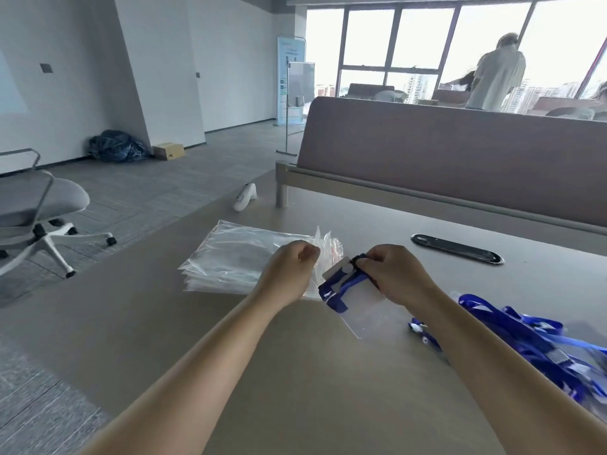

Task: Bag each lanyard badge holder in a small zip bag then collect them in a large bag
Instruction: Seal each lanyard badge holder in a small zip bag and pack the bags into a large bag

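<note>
Your right hand (pixel 391 274) pinches the folded badge holder (pixel 338 290) just right of the small zip bag (pixel 323 254), its long axis slanting toward that bag, whose edge your left hand (pixel 292 267) pinches

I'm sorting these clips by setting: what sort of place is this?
Most likely an open-plan office: a desk with a divider panel and a cable grommet, a wheeled office chair, and tall windows looking onto high-rises.
</note>
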Demonstrator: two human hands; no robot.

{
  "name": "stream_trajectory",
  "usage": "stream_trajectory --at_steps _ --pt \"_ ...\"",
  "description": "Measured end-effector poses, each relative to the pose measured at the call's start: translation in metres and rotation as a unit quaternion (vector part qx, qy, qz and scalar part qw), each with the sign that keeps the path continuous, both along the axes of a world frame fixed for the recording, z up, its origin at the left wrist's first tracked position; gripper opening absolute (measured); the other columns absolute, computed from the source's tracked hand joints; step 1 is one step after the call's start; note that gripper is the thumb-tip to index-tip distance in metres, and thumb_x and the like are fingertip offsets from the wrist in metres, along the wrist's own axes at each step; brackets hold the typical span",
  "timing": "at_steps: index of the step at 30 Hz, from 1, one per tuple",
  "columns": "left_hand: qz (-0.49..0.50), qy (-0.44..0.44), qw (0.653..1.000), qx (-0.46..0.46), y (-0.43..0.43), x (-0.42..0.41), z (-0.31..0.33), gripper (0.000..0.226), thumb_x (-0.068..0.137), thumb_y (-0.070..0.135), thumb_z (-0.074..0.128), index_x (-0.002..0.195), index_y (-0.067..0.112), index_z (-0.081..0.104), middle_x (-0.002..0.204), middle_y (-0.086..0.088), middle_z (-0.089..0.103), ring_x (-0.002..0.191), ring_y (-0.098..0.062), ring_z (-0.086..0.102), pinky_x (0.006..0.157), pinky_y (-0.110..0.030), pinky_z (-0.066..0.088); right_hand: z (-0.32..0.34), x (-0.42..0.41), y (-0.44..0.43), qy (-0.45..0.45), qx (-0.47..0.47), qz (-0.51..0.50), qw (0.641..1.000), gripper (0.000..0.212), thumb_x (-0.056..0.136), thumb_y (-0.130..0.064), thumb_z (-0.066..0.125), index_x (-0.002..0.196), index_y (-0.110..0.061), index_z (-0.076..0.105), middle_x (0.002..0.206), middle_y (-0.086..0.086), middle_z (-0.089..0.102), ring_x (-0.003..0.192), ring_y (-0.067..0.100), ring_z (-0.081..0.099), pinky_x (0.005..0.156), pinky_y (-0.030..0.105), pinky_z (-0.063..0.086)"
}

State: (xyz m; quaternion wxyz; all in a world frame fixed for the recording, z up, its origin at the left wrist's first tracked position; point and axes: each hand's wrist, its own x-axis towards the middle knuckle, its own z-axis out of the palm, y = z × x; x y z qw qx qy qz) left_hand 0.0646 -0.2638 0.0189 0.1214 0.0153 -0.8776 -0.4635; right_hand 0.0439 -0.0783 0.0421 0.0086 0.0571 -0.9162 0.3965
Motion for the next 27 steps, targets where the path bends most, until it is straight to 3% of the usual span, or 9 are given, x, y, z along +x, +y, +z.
stream_trajectory --at_steps 8,10,11,13,18,22,24,27 --pt "-0.025 -0.088 0.996 -0.007 -0.005 -0.044 -0.026 0.034 0.103 0.025 0.043 0.124 0.015 0.067 0.123 -0.005 0.068 0.111 -0.026 0.062 0.087 -0.029 0.044 -0.016 -0.04 -0.009 -0.001 0.017 -0.049 0.999 0.02 0.089 -0.018 0.057 0.082 -0.002 0.066 0.073 0.008 0.059 0.067 0.024 0.051 0.055 0.029 0.037" --pt "-0.041 -0.098 0.994 -0.014 -0.002 -0.048 -0.033 0.026 0.102 0.02 0.045 0.104 0.02 0.071 0.1 -0.005 0.067 0.093 -0.022 0.059 0.076 -0.026 0.039 -0.018 -0.043 -0.008 -0.005 0.025 -0.055 0.998 0.02 0.089 -0.017 0.056 0.083 -0.001 0.066 0.074 0.009 0.059 0.067 0.024 0.051 0.055 0.029 0.036" --pt "-0.041 -0.102 0.994 -0.019 -0.001 -0.049 -0.035 0.023 0.101 0.017 0.044 0.087 0.021 0.063 0.083 -0.006 0.058 0.079 -0.021 0.052 0.069 -0.027 0.035 -0.018 -0.043 -0.007 -0.006 0.027 -0.057 0.998 0.02 0.089 -0.017 0.056 0.084 -0.001 0.066 0.075 0.01 0.06 0.067 0.024 0.051 0.055 0.029 0.036" --pt "-0.031 -0.106 0.994 -0.022 0.002 -0.049 -0.038 0.023 0.099 0.015 0.045 0.076 0.017 0.048 0.073 -0.005 0.043 0.069 -0.019 0.039 0.062 -0.029 0.031 -0.018 -0.041 -0.005 -0.008 0.025 -0.063 0.998 0.02 0.089 -0.017 0.056 0.084 0.0 0.066 0.075 0.01 0.059 0.067 0.024 0.05 0.055 0.03 0.036" --pt "-0.03 -0.087 0.995 -0.031 0.006 -0.032 -0.028 0.02 0.095 0.013 0.045 0.078 0.02 0.052 0.067 -0.008 0.046 0.063 -0.018 0.04 0.056 -0.029 0.033 -0.01 -0.029 0.006 0.011 0.021 -0.083 0.996 0.023 0.087 -0.021 0.055 0.083 0.001 0.063 0.072 0.01 0.057 0.063 0.023 0.048 0.055 0.03 0.036" --pt "-0.042 -0.079 0.995 -0.047 0.012 -0.008 -0.015 0.025 0.095 0.014 0.047 0.083 0.014 0.07 0.073 -0.009 0.069 0.069 -0.029 0.062 0.065 -0.03 0.048 0.003 -0.014 0.013 0.025 0.024 -0.083 0.996 0.022 0.088 -0.022 0.053 0.076 -0.005 0.058 0.068 0.008 0.055 0.058 0.021 0.046 0.051 0.028 0.033" --pt "-0.042 -0.084 0.994 -0.057 0.016 0.004 -0.01 0.025 0.094 0.013 0.049 0.089 0.011 0.073 0.076 -0.006 0.073 0.075 -0.025 0.07 0.062 -0.025 0.044 0.006 -0.004 0.017 0.024 0.025 -0.086 0.996 0.021 0.087 -0.022 0.052 0.079 -0.004 0.06 0.068 0.008 0.056 0.058 0.022 0.047 0.051 0.028 0.033" --pt "-0.045 -0.074 0.993 -0.075 0.022 0.02 -0.005 0.023 0.093 0.013 0.053 0.089 0.025 0.072 0.07 0.004 0.072 0.067 -0.01 0.07 0.06 -0.021 0.047 0.008 0.009 0.026 0.017 0.031 -0.098 0.995 0.022 0.087 -0.022 0.052 0.081 -0.004 0.061 0.068 0.008 0.056 0.058 0.021 0.048 0.05 0.028 0.033"
